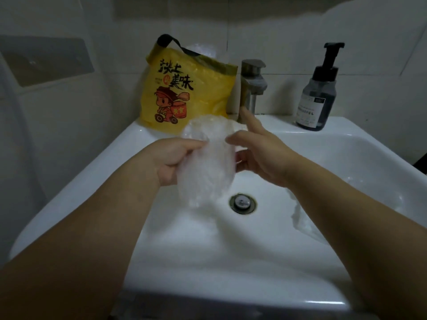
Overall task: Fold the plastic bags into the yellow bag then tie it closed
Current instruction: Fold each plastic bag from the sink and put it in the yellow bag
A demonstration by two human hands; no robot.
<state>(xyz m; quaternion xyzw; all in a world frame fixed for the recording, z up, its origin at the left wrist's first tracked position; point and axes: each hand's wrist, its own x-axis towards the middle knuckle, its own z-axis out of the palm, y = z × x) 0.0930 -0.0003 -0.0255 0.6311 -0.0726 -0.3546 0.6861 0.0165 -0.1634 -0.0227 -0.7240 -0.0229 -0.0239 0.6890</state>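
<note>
A crumpled clear plastic bag [205,165] hangs over the sink basin between my hands. My left hand [172,159] grips its left edge with curled fingers. My right hand [256,153] holds its right side between thumb and fingers, the index finger pointing up. The yellow bag [184,93] with black handles and a cartoon print stands upright on the sink's back ledge, its mouth open and clear plastic showing at the top. Another clear plastic bag [302,220] lies in the basin under my right forearm.
The white sink [346,144] fills the lower view, with a metal drain [242,202] at its middle. A steel faucet [253,86] stands right of the yellow bag. A dark pump bottle [317,95] sits at the back right. Tiled wall behind.
</note>
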